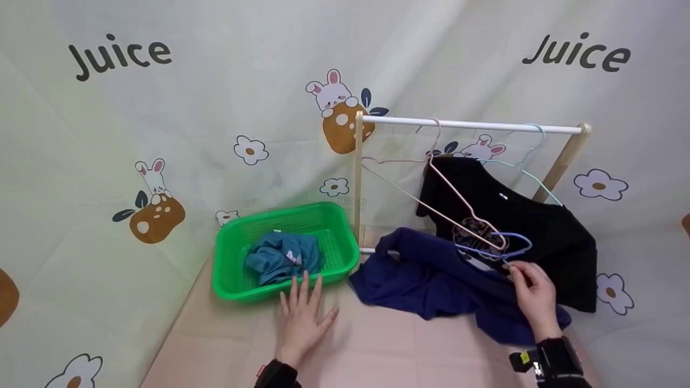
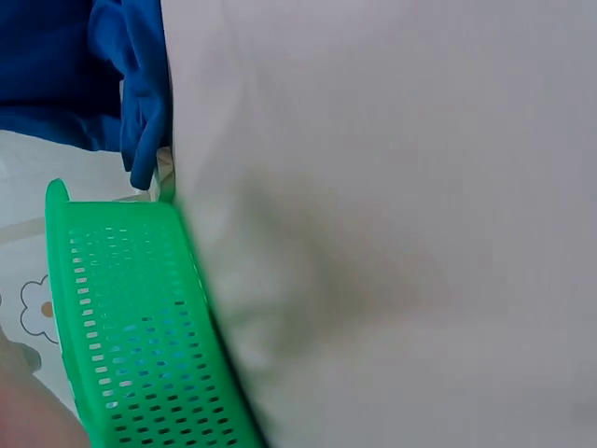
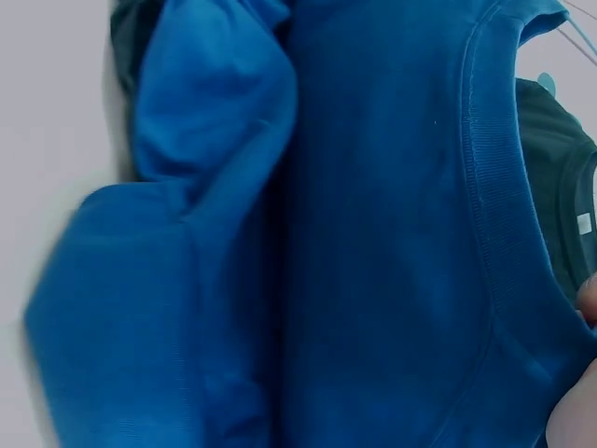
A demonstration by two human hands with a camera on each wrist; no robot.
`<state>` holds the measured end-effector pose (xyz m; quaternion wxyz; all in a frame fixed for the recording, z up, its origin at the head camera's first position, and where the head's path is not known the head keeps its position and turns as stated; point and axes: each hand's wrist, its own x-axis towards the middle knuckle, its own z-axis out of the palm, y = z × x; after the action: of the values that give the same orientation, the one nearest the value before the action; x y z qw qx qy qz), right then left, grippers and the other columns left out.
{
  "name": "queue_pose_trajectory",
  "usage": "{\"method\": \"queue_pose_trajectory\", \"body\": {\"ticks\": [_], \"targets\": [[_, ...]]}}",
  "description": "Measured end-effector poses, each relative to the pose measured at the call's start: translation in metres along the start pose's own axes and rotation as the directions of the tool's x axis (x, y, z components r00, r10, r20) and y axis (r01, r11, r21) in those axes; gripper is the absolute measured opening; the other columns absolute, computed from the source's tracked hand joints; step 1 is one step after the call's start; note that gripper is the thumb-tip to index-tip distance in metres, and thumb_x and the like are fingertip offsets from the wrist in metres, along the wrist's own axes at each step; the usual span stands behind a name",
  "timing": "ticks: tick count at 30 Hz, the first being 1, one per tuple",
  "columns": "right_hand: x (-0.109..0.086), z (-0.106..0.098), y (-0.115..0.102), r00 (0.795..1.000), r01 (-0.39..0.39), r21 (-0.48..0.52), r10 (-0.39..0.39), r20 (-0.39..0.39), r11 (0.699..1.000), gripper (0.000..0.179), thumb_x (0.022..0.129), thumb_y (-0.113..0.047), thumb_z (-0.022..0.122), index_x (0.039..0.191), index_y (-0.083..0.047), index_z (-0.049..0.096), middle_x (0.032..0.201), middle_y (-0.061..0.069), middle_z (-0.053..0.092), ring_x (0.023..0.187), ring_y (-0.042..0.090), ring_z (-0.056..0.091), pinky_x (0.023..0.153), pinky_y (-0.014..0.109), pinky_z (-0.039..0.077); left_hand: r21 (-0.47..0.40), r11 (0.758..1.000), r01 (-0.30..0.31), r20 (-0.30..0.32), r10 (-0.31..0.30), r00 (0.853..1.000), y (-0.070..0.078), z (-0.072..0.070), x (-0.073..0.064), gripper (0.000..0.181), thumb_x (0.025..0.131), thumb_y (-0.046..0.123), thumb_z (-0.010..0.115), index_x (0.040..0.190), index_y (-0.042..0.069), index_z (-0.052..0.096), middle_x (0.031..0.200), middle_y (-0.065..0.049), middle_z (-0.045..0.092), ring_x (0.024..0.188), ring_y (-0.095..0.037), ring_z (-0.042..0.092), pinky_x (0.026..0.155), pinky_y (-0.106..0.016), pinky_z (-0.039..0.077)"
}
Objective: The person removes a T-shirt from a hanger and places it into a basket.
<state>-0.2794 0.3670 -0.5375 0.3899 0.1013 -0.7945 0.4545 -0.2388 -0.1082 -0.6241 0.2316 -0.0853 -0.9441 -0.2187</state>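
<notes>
My right hand [image 1: 535, 291] pinches the blue hanger [image 1: 515, 238] at its neck, right at the collar of a navy shirt [image 1: 431, 280]. In the right wrist view that shirt [image 3: 382, 224] fills most of the picture, with fingertips at its ribbed neckline. The hanger's lower part is hidden by the cloth. My left hand [image 1: 303, 318], fingers spread, lies at the front rim of a green basket [image 1: 232, 293]. Inside the basket is a crumpled teal garment [image 1: 283, 258]. From the left wrist the basket's slotted side [image 2: 140, 308] shows.
A small clothes rack [image 1: 474, 124] with a white bar and wooden posts stands behind the shirt. A bare pink hanger [image 1: 435, 141] and a mint hanger [image 1: 533, 143] bearing a black T-shirt [image 1: 566, 231] hang on it. Printed curtain [image 1: 259, 97] surrounds the pink tabletop [image 1: 388, 350].
</notes>
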Motion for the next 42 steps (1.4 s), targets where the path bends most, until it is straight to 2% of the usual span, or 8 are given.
{"method": "queue_pose_trajectory", "body": {"ticks": [7,12,17,22,26,30,36,42], "targets": [[-0.021,0.007,0.004,0.995,0.092,0.011,-0.093,0.037,0.996,0.019,0.081,0.021,0.066,0.087,0.004,0.072,0.082,0.004,0.065,0.073,-0.002,0.05,0.066,0.009,0.037,-0.044,0.999,-0.031,-0.037,0.029,0.999,0.01,0.007,-0.011,0.079,0.087,0.045,0.07,0.15,0.006,0.041,0.154,-0.02,0.035,0.14,-0.046,0.026,0.105,-0.072,0.021],[-0.036,0.016,0.004,0.983,0.161,0.037,-0.163,0.079,0.986,0.024,0.077,0.023,0.068,0.089,0.002,0.073,0.083,0.008,0.065,0.073,0.001,0.051,0.067,0.009,0.038,-0.068,0.997,-0.045,-0.088,0.039,0.995,0.016,0.012,-0.02,0.079,0.085,0.041,0.072,0.148,0.004,0.043,0.152,-0.021,0.038,0.138,-0.046,0.03,0.103,-0.071,0.025],[-0.05,0.024,0.004,0.968,0.223,0.011,-0.223,0.11,0.975,0.029,0.073,0.022,0.071,0.089,-0.003,0.073,0.081,0.005,0.064,0.071,0.005,0.049,0.067,0.014,0.035,-0.093,0.994,-0.055,-0.14,0.041,0.989,0.022,0.019,-0.027,0.077,0.083,0.037,0.075,0.145,0.001,0.046,0.149,-0.023,0.041,0.136,-0.047,0.034,0.1,-0.07,0.03],[-0.065,0.035,0.003,0.942,0.31,-0.018,-0.304,0.139,0.951,0.028,0.071,0.016,0.075,0.089,-0.006,0.074,0.082,0.002,0.066,0.07,0.011,0.051,0.068,0.023,0.037,-0.119,0.992,-0.051,-0.158,0.032,0.987,0.03,0.026,-0.031,0.074,0.082,0.034,0.075,0.142,-0.003,0.05,0.148,-0.023,0.044,0.134,-0.048,0.037,0.1,-0.068,0.032],[-0.076,0.042,-0.003,0.916,0.379,-0.063,-0.365,0.165,0.923,0.017,0.077,0.003,0.076,0.09,-0.009,0.074,0.083,-0.002,0.066,0.071,0.015,0.055,0.069,0.03,0.039,-0.121,0.99,-0.065,-0.163,0.045,0.986,0.037,0.032,-0.033,0.076,0.081,0.034,0.076,0.142,-0.002,0.05,0.147,-0.022,0.045,0.133,-0.047,0.039,0.1,-0.066,0.032],[-0.086,0.049,-0.007,0.897,0.42,-0.095,-0.398,0.191,0.902,0.006,0.087,-0.013,0.072,0.091,-0.011,0.075,0.083,-0.005,0.065,0.072,0.017,0.057,0.068,0.032,0.039,-0.131,0.987,-0.097,-0.186,0.071,0.98,0.042,0.037,-0.032,0.077,0.078,0.032,0.079,0.141,-0.003,0.051,0.146,-0.022,0.046,0.132,-0.048,0.039,0.101,-0.064,0.031],[-0.099,0.058,-0.01,0.866,0.477,-0.118,-0.443,0.23,0.871,0.024,0.097,-0.032,0.06,0.09,-0.014,0.075,0.081,-0.007,0.063,0.07,0.016,0.055,0.066,0.03,0.036,-0.167,0.978,-0.128,-0.202,0.094,0.975,0.05,0.043,-0.03,0.077,0.076,0.028,0.082,0.14,-0.002,0.052,0.145,-0.022,0.047,0.132,-0.047,0.038,0.102,-0.06,0.029],[-0.105,0.062,-0.013,0.828,0.536,-0.101,-0.498,0.256,0.838,0.028,0.099,-0.034,0.058,0.089,-0.014,0.074,0.081,-0.007,0.061,0.069,0.014,0.053,0.064,0.029,0.035,-0.184,0.971,-0.153,-0.184,0.119,0.976,0.057,0.046,-0.024,0.078,0.074,0.023,0.085,0.141,-0.001,0.052,0.144,-0.023,0.048,0.132,-0.048,0.039,0.102,-0.061,0.034]]}}
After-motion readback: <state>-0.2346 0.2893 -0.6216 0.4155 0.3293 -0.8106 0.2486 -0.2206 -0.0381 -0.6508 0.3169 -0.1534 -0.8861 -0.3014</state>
